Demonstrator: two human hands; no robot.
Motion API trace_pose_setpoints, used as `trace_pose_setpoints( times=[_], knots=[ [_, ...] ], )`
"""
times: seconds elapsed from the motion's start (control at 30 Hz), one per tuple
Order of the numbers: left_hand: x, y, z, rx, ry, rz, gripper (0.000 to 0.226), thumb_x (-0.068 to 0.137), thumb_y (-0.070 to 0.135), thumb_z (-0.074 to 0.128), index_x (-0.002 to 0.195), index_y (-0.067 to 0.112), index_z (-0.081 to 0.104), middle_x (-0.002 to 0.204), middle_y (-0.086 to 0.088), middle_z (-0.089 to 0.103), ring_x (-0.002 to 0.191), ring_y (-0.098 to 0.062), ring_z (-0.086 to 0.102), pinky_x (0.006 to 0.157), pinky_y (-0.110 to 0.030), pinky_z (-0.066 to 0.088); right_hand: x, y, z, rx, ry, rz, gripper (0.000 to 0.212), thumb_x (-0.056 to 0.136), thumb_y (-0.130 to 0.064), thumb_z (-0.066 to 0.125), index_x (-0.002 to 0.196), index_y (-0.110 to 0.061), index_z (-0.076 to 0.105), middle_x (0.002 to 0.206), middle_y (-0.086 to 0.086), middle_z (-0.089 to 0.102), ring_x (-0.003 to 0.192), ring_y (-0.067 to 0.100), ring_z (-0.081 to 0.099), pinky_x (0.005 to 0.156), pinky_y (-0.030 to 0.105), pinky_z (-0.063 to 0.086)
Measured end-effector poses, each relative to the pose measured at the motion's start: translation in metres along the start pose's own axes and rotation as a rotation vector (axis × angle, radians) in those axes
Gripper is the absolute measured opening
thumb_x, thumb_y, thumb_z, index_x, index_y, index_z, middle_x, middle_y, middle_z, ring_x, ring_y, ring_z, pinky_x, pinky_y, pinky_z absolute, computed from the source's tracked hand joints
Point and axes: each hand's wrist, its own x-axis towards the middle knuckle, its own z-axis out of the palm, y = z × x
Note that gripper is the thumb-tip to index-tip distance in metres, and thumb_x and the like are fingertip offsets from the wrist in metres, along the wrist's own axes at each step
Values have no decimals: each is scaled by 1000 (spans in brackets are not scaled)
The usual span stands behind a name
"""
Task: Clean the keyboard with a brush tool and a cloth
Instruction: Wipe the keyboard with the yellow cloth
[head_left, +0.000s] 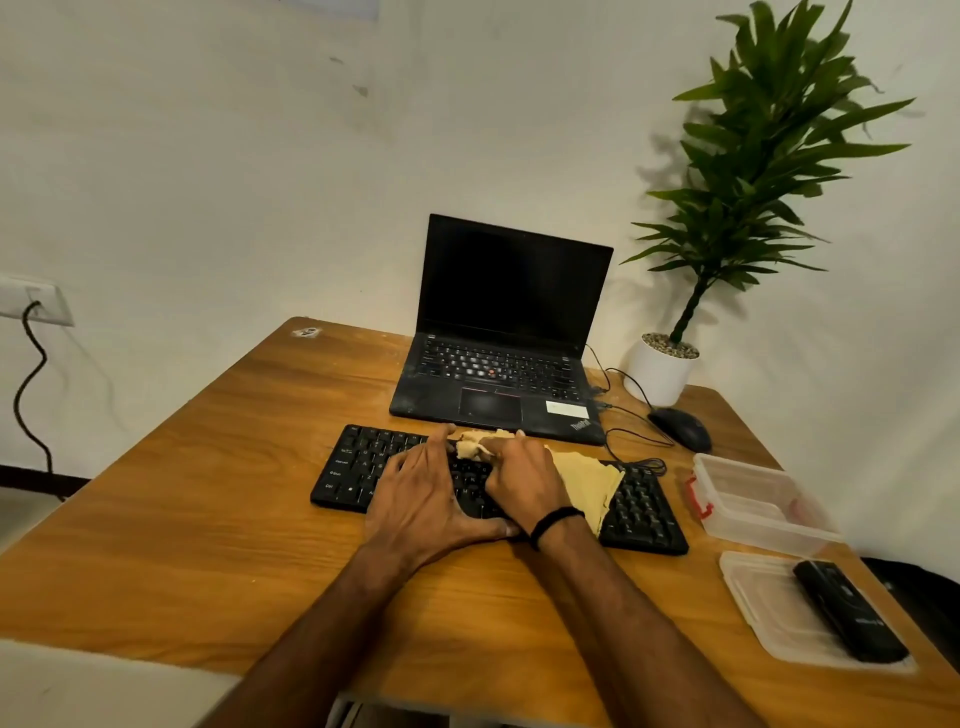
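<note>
A black keyboard (641, 512) lies across the middle of the wooden table (208, 519). A yellow cloth (587, 480) is spread over its right half and bunched near its top edge. My right hand (519, 480) grips the bunched part of the cloth on the keys. My left hand (426, 493) rests flat on the keyboard's middle with its fingers spread, its fingertips touching the cloth. A black brush tool (849, 618) lies on a clear plastic lid (769, 613) at the right front.
An open black laptop (506, 332) stands behind the keyboard. A black mouse (680, 428) with its cable and a potted plant (660, 369) sit at the back right. A clear plastic box (753, 501) with a red clip is right of the keyboard.
</note>
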Motion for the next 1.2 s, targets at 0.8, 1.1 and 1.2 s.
trace_pose_setpoints(
  times=[0.8,1.1,1.2],
  knots=[
    [3,-2,1,-56,10,25,134,56,97,56,156,19,13,147,1,50,137,-14,46,122,-36,28,6,-18,8,185,14,12,33,91,-4,52,107,-22,75,95,5,74,91,23,65,80,28,54],
    [0,1,-2,-57,14,-41,149,47,107,53,159,18,10,148,-3,52,137,-16,50,122,-38,27,-14,49,-41,-136,90,231,16,94,-13,58,103,-11,71,95,9,69,88,20,61,78,31,52],
    [1,1,-2,-35,15,-39,148,47,109,50,158,19,12,146,-1,53,134,-16,51,122,-39,27,-20,79,-61,88,312,479,16,94,-12,59,89,-3,71,81,13,65,79,27,61,64,30,42]
  ],
)
